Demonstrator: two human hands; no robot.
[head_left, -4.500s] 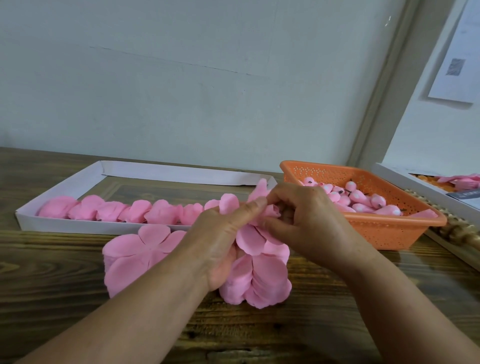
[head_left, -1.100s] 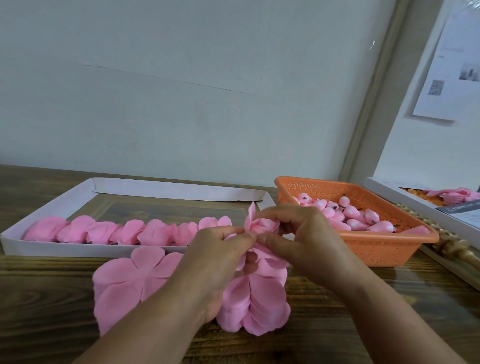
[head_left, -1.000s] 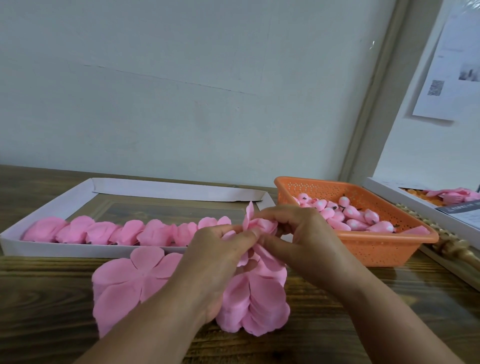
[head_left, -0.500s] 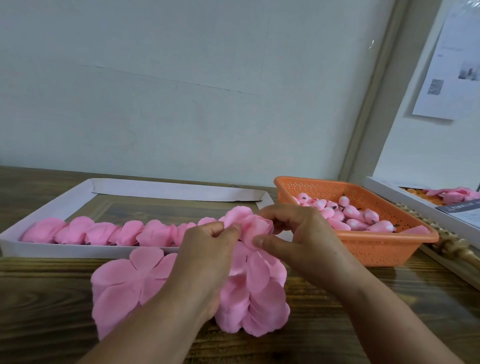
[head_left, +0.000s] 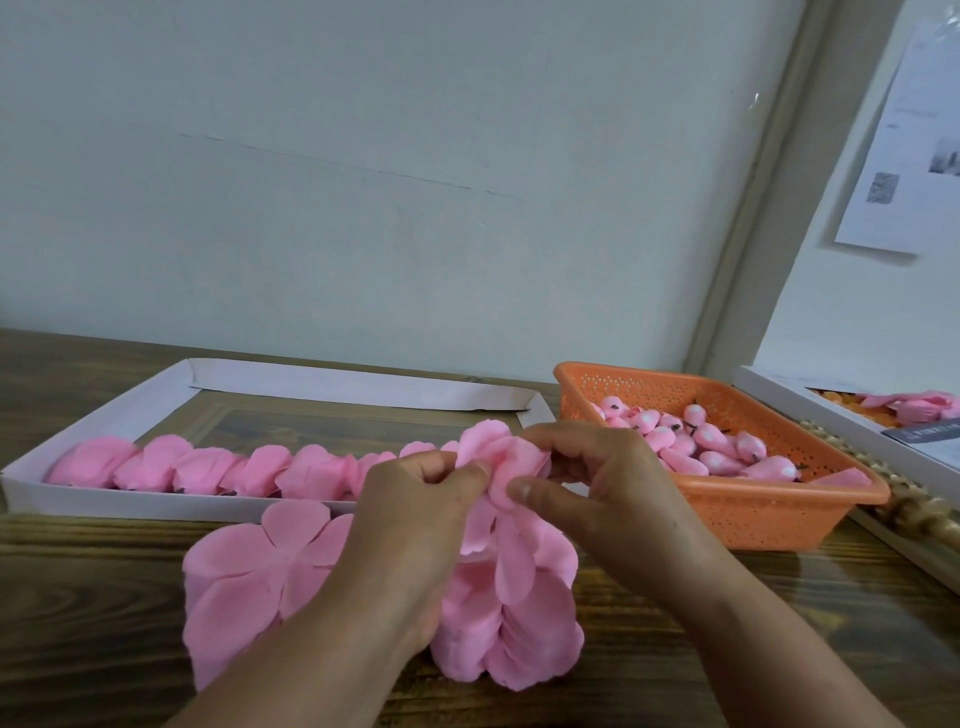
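At the centre of the frame both hands meet on a pink fabric flower (head_left: 506, 454), held above the tabletop (head_left: 93, 623). The left hand (head_left: 415, 499) pinches its left edge between thumb and curled fingers; the right hand (head_left: 602, 483) pinches its right side, thumb in front. Below them lie two stacks of pink petal sheets (head_left: 524, 629). A white cardboard tray (head_left: 130, 501) at left holds a row of pink flowers (head_left: 208, 467). An orange basket (head_left: 753, 519) at right holds pink buds (head_left: 696, 452)
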